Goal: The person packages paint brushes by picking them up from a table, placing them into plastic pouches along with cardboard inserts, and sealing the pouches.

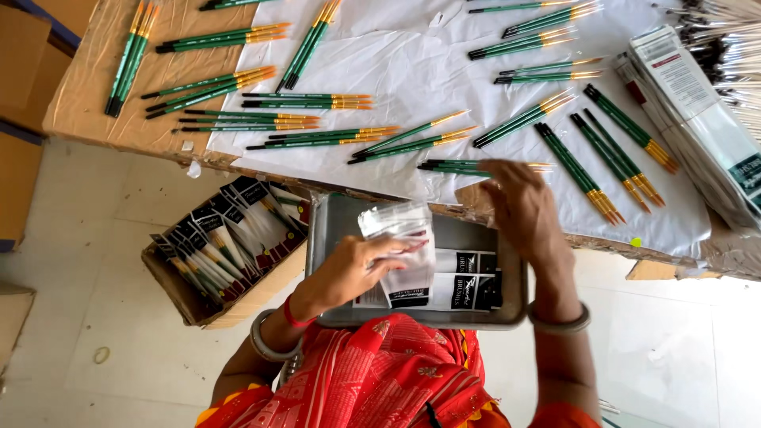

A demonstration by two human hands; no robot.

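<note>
Left hand (357, 269): closed on a clear plastic sleeve (400, 246), held over the grey metal tray (337, 230) in the lap; thumb across the front, mouth of the sleeve pointing up toward the counter.
Right hand (519, 202): reaching out over the counter edge, fingers curled down onto a small bunch of green brushes (460, 166) — touching them; cannot tell whether already pinched shut around them.
Brushes on counter: lying in little sets of two to four on white paper (412, 71), gold ferrules mostly to the right, sets close beside one another.
Tray contents: flat printed packets (468, 289), black and white, stacked under the sleeve.
Cardboard box (226, 261): on the floor at the left, just beside the tray, packed with filled packets standing on edge.
Risk, pickup: neighbouring set lies just right of the one under the fingers — could snag an extra brush or leave one behind, giving a wrong count.
Risk, counter edge: bunch sits near the torn edge; a loose grip could roll a brush off onto the tray or floor.
Risk, sleeve: thin and limp, held by one side only; mouth may sag shut, and bristle tips could catch and bend on entry.
Risk, tray: balanced on the lap, so a lean forward could tip it.
</note>
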